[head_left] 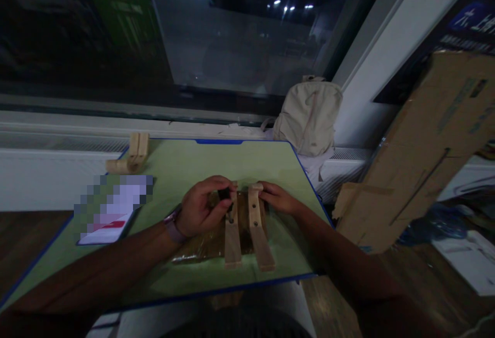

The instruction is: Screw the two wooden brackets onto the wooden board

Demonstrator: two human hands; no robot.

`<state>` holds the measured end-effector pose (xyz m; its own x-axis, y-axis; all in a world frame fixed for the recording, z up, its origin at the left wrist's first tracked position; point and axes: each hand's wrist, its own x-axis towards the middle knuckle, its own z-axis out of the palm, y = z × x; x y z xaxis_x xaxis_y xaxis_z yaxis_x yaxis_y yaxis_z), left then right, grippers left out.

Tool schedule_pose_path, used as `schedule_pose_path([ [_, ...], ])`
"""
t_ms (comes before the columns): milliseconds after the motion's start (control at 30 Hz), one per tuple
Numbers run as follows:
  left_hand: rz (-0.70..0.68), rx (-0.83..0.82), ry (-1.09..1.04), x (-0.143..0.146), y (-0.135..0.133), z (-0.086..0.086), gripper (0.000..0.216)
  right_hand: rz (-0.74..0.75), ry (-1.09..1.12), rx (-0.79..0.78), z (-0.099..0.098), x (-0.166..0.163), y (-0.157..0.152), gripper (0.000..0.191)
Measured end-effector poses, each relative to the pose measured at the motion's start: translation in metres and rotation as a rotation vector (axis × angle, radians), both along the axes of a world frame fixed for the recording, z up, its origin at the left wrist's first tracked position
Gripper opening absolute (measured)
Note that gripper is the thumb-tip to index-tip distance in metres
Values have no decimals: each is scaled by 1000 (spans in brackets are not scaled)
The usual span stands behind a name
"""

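Observation:
My left hand [203, 205] is closed around a small screwdriver [224, 193] with a black handle. Its tip points down at a hole in the left wooden piece [233, 245]. My right hand [281, 199] pinches the upper end of the right wooden piece [261, 242], which has dark holes along it. Both pale pieces lie side by side, long ends towards me, over a shiny brown plastic-wrapped packet [204, 245]. The fingers hide part of the left piece's top end.
On the green table [174, 160] with a blue edge, more wooden pieces [135, 155] stand at the back left, near a tablet-like screen [112, 214]. Behind the table, a beige backpack [309, 116] rests by the window. Large flat cardboard [421, 157] leans on the right.

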<state>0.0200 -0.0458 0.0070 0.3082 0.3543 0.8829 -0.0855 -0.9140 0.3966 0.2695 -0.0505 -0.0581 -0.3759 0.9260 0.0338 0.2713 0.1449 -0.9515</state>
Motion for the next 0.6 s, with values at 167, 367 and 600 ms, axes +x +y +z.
schedule_pose_path([
  [167, 208, 87, 143, -4, -4, 7, 29, 12, 39, -37, 4, -2, 3, 34],
  [367, 93, 42, 133, -5, -3, 1, 33, 50, 65, -98, 7, -2, 5, 33],
  [600, 79, 74, 141, -1, 4, -1, 35, 13, 40, -49, 11, -3, 5, 33],
])
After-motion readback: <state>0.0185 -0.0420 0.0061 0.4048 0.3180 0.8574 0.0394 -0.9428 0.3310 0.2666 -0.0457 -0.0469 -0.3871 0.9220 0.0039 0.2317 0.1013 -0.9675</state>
